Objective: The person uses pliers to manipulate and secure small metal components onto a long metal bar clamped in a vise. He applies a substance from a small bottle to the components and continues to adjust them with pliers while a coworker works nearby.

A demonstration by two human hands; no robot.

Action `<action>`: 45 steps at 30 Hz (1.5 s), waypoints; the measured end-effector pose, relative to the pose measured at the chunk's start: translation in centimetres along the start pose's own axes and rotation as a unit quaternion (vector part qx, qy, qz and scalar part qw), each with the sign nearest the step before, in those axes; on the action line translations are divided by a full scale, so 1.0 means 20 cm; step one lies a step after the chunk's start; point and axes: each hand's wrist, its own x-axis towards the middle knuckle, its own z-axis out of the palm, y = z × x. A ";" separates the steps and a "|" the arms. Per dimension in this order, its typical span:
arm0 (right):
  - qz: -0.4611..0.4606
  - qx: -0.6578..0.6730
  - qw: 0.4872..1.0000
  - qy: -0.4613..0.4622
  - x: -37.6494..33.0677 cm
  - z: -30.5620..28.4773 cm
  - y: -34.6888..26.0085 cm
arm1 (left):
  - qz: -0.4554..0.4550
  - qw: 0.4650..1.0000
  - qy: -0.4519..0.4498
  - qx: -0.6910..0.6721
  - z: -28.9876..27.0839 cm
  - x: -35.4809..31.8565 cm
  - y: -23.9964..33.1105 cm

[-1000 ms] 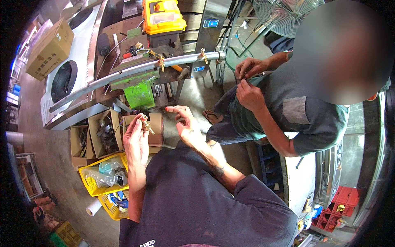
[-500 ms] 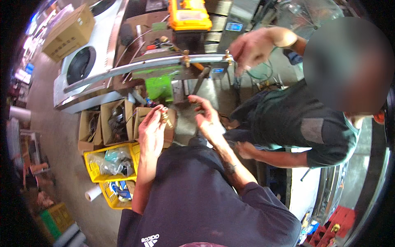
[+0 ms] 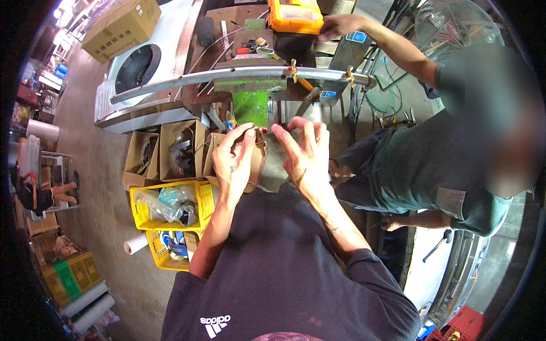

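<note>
My left hand [image 3: 234,162] is closed in a pinch on a small brass valve [image 3: 260,138], which shows beside the fingertips. Close to the valve's right side, my right hand [image 3: 308,153] has its fingers bent and apart, with nothing visible in them. Beyond both hands a long grey metal pipe [image 3: 227,75] lies across the workbench. Two brass valves stand on its right part, one [image 3: 293,71] near a hammer and another [image 3: 350,77] close to the pipe's end.
A co-worker's hand [image 3: 341,25] is by the orange toolbox [image 3: 296,16]. Cardboard boxes [image 3: 165,149] and yellow crates [image 3: 136,210] stand left of my arms. A white panel with round black openings [image 3: 108,91] lies at the far left. A fan [image 3: 455,28] stands at the far right.
My right hand has come up and nearer to the brass valve in my left hand. The co-worker's hand has moved from the pipe's end to the toolbox. The view has shifted.
</note>
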 end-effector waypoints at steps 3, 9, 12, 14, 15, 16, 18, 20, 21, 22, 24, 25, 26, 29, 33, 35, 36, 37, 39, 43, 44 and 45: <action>-0.015 0.053 0.998 -0.008 0.02 -0.02 -0.05 | -0.002 1.000 -0.005 -0.005 0.00 0.01 -0.01; 0.079 0.151 0.985 0.002 -0.02 0.06 0.01 | -0.013 1.000 0.010 -0.027 -0.03 0.00 -0.04; 0.124 0.217 0.968 0.000 -0.04 0.08 0.05 | -0.014 0.999 0.011 -0.051 -0.05 0.01 -0.06; 0.161 0.255 0.953 -0.008 -0.05 0.07 0.04 | -0.018 0.998 0.012 -0.052 -0.07 0.01 -0.09; 0.177 0.273 0.946 -0.011 -0.05 0.07 0.05 | -0.021 0.998 0.013 -0.052 -0.08 0.01 -0.11; 0.174 0.282 0.943 -0.013 -0.06 0.08 0.06 | -0.025 0.998 0.014 -0.052 -0.09 0.01 -0.12; 0.279 0.466 0.838 -0.048 -0.08 0.13 0.11 | -0.040 0.997 0.015 -0.069 -0.09 0.01 -0.15; 0.404 0.659 0.632 -0.055 -0.09 0.16 0.14 | -0.041 0.996 0.015 -0.084 -0.11 0.00 -0.16; 0.455 0.719 0.524 -0.044 -0.10 0.19 0.17 | -0.035 0.995 0.016 -0.094 -0.10 0.00 -0.16; 0.452 0.747 0.486 -0.044 -0.11 0.22 0.20 | -0.034 0.994 0.008 -0.108 -0.11 0.00 -0.16; 0.453 0.775 0.439 -0.038 -0.12 0.27 0.22 | -0.036 0.990 0.008 -0.134 -0.12 -0.01 -0.14; 0.456 0.768 0.448 -0.044 -0.12 0.27 0.21 | -0.038 0.991 0.010 -0.132 -0.13 -0.02 -0.15; 0.466 0.760 0.451 -0.051 -0.12 0.28 0.22 | -0.039 0.991 0.014 -0.125 -0.13 -0.02 -0.16; 0.466 0.707 0.524 -0.087 -0.16 0.39 0.24 | -0.038 0.988 0.025 -0.148 -0.14 -0.03 -0.16; 0.521 0.593 0.598 -0.136 -0.27 0.56 0.30 | -0.058 0.987 0.034 -0.147 -0.16 -0.03 -0.18; 0.524 0.592 0.594 -0.149 -0.32 0.61 0.32 | -0.069 0.985 0.040 -0.154 -0.18 -0.03 -0.20; 0.523 0.585 0.601 -0.153 -0.34 0.61 0.32 | -0.074 0.985 0.041 -0.154 -0.19 -0.03 -0.21; 0.523 0.578 0.607 -0.156 -0.34 0.62 0.32 | -0.078 0.984 0.042 -0.154 -0.21 -0.04 -0.23; 0.528 0.572 0.607 -0.161 -0.36 0.65 0.34 | -0.090 0.984 0.048 -0.143 -0.23 -0.05 -0.26; 0.521 0.567 0.618 -0.159 -0.37 0.73 0.37 | -0.115 0.981 0.060 -0.146 -0.28 -0.07 -0.28; 0.527 0.563 0.617 -0.160 -0.37 0.74 0.38 | -0.130 0.981 0.062 -0.127 -0.28 -0.08 -0.27; 0.533 0.559 0.615 -0.161 -0.37 0.76 0.38 | -0.132 0.981 0.062 -0.131 -0.29 -0.09 -0.27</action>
